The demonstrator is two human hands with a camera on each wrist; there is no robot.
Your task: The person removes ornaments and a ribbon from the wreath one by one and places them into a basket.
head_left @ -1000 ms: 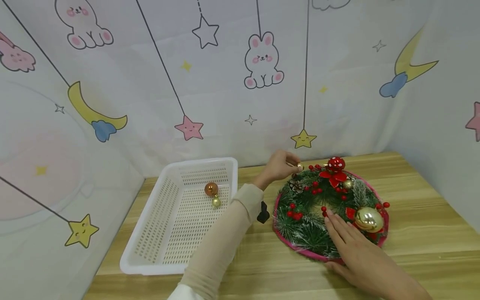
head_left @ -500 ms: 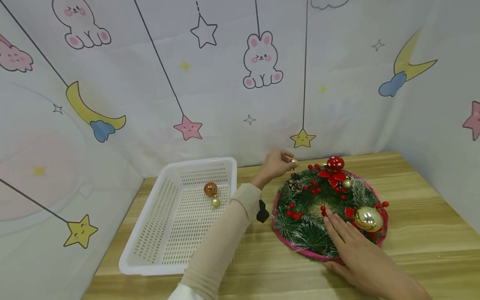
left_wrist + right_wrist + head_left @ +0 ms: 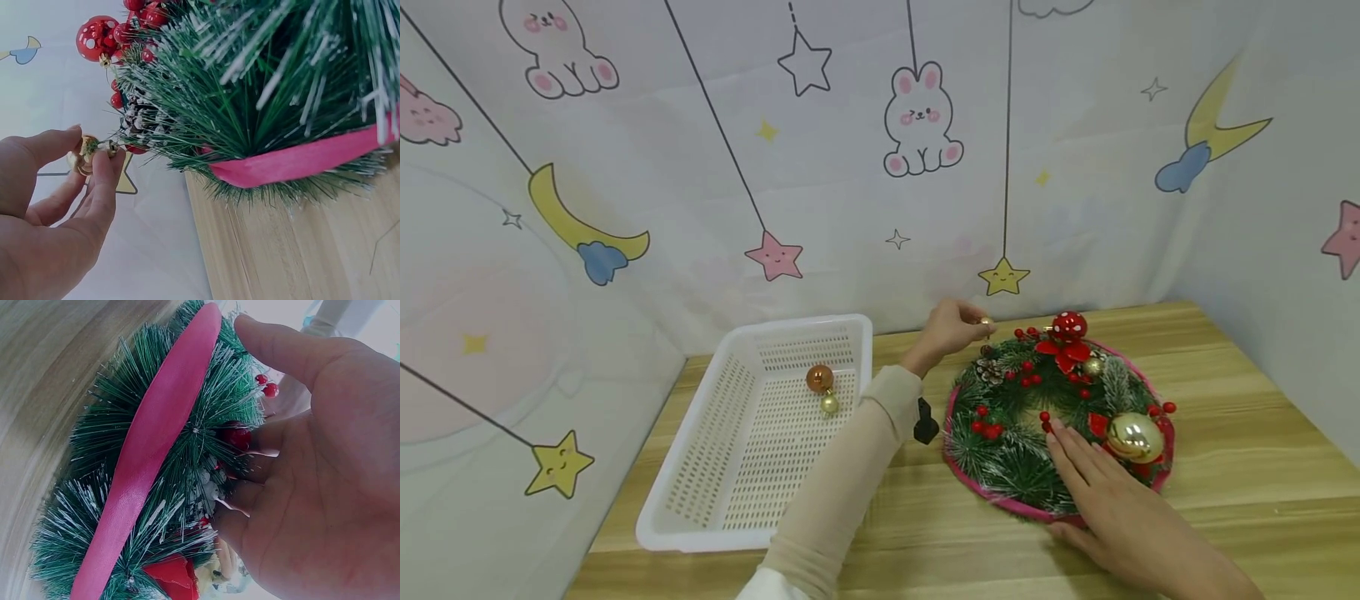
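Note:
A green Christmas wreath (image 3: 1022, 479) with a pink ribbon on its outer rim lies on the wooden table. At its far left edge my left hand (image 3: 951, 329) pinches a small gold bauble (image 3: 84, 156) between thumb and fingers; the bauble is close to the greenery. My right hand (image 3: 1112, 508) rests on the near right part of the wreath with straight fingers. On the wreath sit a spotted red bauble (image 3: 1070, 327), a red flower (image 3: 1065, 354), a large gold bauble (image 3: 1135, 437), a pinecone (image 3: 989, 372) and several red berries. The right hand's fingertips are partly hidden in its wrist view.
Left of the wreath stands a white perforated plastic basket (image 3: 681, 467), holding a copper bauble (image 3: 820, 378) and a small gold bauble (image 3: 829, 403). The left forearm passes over its right side. A printed curtain (image 3: 850, 200) hangs right behind the table (image 3: 1247, 467).
My left hand has drawn slightly left and back with the small gold bauble, then stayed nearly still. My right hand keeps its place on the wreath.

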